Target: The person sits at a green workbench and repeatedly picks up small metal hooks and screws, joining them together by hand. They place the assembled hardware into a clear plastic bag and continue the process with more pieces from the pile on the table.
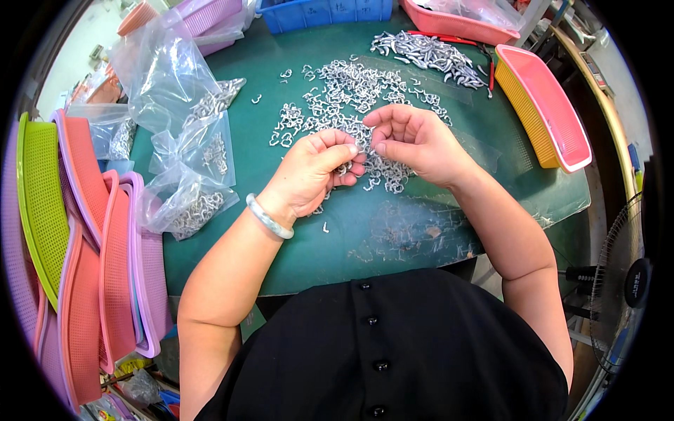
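Fingers (351,151) of both hands pinch small metal hooks (351,91) mid-table (393,231), baskets (540,105) lining its edges.

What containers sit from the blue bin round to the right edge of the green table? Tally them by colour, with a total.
Blue bin: 1
Pink tray with a clear bag in it: 1
Pink basket with a yellow outside: 1
Total: 3
The loose metal hooks between them are too many to count.
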Motion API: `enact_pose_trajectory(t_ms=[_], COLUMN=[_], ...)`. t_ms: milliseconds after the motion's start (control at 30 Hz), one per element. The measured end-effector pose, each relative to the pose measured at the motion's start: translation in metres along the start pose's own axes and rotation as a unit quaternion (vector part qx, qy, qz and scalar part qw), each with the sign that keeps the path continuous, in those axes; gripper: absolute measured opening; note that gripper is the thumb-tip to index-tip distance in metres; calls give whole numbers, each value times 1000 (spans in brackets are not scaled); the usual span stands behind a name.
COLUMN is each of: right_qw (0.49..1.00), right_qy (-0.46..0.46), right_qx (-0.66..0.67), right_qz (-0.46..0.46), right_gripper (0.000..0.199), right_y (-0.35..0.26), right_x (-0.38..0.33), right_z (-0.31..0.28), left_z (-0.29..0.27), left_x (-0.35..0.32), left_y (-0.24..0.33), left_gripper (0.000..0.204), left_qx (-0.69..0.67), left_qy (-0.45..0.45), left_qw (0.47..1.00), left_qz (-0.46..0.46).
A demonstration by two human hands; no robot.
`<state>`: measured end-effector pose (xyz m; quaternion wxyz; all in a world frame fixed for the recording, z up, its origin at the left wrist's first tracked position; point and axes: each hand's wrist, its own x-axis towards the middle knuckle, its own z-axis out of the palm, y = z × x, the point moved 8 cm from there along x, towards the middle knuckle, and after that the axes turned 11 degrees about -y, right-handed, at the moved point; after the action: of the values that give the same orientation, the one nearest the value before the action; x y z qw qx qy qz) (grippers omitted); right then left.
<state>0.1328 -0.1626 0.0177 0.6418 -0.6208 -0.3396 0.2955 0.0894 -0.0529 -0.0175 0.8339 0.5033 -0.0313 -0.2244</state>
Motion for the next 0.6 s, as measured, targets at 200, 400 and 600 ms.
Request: enact_pose_trajectory(t_ms=[200, 400, 600], right_qw=[1000, 1000, 998], right_qy=[2, 8, 17], right_qx=[11, -5, -39], right_qz=[-7, -18, -36], right_gripper=[28, 29, 27], right_y=[1, -1, -1], right_x=[-2, -2, -1], right_z=[-2, 0, -2], left_z=[1, 2, 4], left_x=[0, 1, 2], left_y=[1, -1, -2], left_gripper=[5, 11, 14], left_qx=[-43, -55, -70], left_qy=[1, -9, -13], left_qw=[999, 998, 997], left_qz=[5, 8, 4])
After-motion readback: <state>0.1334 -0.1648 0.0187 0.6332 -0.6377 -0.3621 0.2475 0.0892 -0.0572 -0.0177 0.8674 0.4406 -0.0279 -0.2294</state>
